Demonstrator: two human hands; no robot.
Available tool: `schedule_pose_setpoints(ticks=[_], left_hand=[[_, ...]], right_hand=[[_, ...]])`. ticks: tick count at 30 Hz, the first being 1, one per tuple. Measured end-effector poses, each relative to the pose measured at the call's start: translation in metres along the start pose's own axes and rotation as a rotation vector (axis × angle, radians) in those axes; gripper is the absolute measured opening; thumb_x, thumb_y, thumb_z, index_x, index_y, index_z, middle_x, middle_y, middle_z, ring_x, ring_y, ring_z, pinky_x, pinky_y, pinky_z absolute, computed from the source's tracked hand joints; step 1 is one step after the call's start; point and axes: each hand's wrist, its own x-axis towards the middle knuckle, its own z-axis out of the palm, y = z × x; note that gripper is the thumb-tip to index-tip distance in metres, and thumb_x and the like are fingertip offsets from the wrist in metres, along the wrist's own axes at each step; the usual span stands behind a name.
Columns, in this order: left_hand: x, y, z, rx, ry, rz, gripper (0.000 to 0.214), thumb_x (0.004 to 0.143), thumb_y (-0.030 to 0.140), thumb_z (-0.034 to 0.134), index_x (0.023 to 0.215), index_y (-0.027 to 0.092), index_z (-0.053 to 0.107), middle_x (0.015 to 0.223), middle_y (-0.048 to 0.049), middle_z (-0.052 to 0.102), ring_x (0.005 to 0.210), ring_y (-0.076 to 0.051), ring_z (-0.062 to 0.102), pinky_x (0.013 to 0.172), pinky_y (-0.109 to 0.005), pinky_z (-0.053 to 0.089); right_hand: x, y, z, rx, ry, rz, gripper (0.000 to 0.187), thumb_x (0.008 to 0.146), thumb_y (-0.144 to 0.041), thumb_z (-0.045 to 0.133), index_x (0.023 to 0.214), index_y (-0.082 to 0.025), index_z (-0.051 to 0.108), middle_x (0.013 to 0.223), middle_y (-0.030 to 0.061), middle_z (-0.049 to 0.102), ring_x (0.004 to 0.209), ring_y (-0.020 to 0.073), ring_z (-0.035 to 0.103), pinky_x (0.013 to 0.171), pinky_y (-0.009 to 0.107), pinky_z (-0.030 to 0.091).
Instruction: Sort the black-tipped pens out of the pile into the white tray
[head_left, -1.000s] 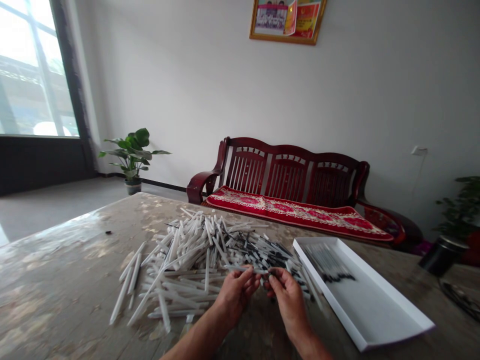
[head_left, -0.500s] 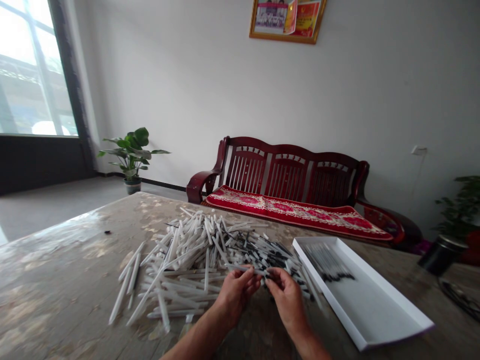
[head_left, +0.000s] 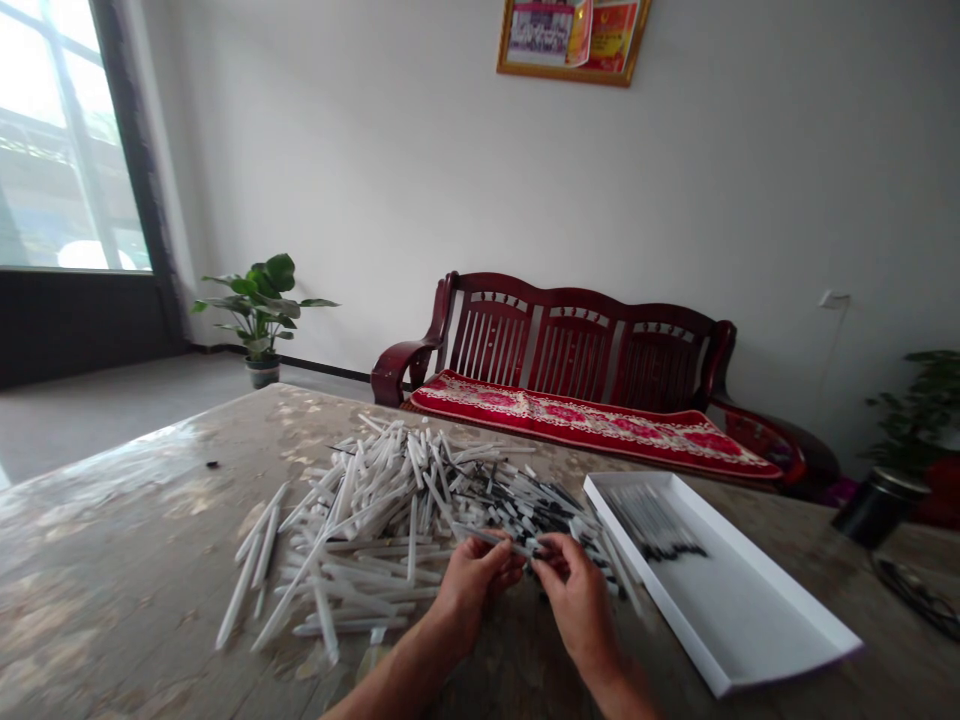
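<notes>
The left hand point(head_left: 476, 590) and right hand point(head_left: 577, 600) pinched a black-tipped white plastic stick point(head_left: 491, 538) between their fingertips at lower center, beside a large loose heap of sticks point(head_left: 375, 540), while a small aligned batch point(head_left: 656, 525) lay in a white tray point(head_left: 739, 610) at right.

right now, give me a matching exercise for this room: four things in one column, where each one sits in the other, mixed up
Things:
1. pile of slender white pen-like sticks
2. shallow white rectangular tray
3. red floral seat cushion
4. green leafy potted plant

Places:
A. on the dark red wooden bench
B. on the grey floor near the window
C. on the mottled tabletop, right of the pile, holding black-tipped sticks
D. on the tabletop, left of the tray

Pairs: 1-D, 2-C, 3-A, 4-B
</notes>
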Motion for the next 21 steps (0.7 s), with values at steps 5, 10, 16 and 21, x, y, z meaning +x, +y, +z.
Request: schedule_pose_setpoints(ticks=[5, 10, 16, 21], left_hand=[[0.0, 0.0, 0.002, 0.04, 0.0, 0.028, 0.036, 0.05, 0.025, 0.091, 0.072, 0.014, 0.065, 0.063, -0.0015, 0.07, 0.061, -0.015, 0.067, 0.061, -0.025, 0.055], [-0.001, 0.0, 0.003, 0.107, -0.024, 0.084, 0.042, 0.046, 0.034, 0.092, 0.071, 0.014, 0.065, 0.062, -0.0012, 0.07, 0.059, -0.014, 0.066, 0.059, -0.025, 0.055], [-0.004, 0.002, 0.005, 0.111, -0.047, 0.09, 0.044, 0.046, 0.037, 0.092, 0.074, 0.014, 0.066, 0.064, -0.002, 0.071, 0.06, -0.016, 0.067, 0.058, -0.026, 0.054], [-0.004, 0.0, 0.004, 0.058, -0.035, 0.037, 0.04, 0.05, 0.032, 0.091, 0.074, 0.014, 0.065, 0.066, -0.0025, 0.071, 0.062, -0.017, 0.069, 0.062, -0.027, 0.056]], right_hand=[[-0.001, 0.005, -0.004, -0.231, -0.032, -0.272, 0.019, 0.085, -0.019, 0.053, 0.096, -0.025, 0.067, 0.088, 0.0058, 0.07, 0.085, 0.0221, 0.067, 0.078, 0.034, 0.054], [0.0, 0.005, -0.009, -0.352, -0.076, -0.378, 0.029, 0.088, -0.013, 0.048, 0.108, -0.025, 0.065, 0.095, 0.0063, 0.071, 0.091, 0.0235, 0.066, 0.082, 0.037, 0.054], [0.003, 0.007, -0.014, -0.278, -0.134, -0.296, 0.03, 0.085, -0.016, 0.054, 0.11, -0.026, 0.066, 0.093, 0.0056, 0.071, 0.087, 0.0222, 0.068, 0.079, 0.034, 0.056], [0.0, -0.002, -0.012, -0.154, -0.078, -0.188, 0.026, 0.087, -0.021, 0.051, 0.108, -0.026, 0.066, 0.094, 0.006, 0.071, 0.086, 0.021, 0.068, 0.076, 0.032, 0.056]])
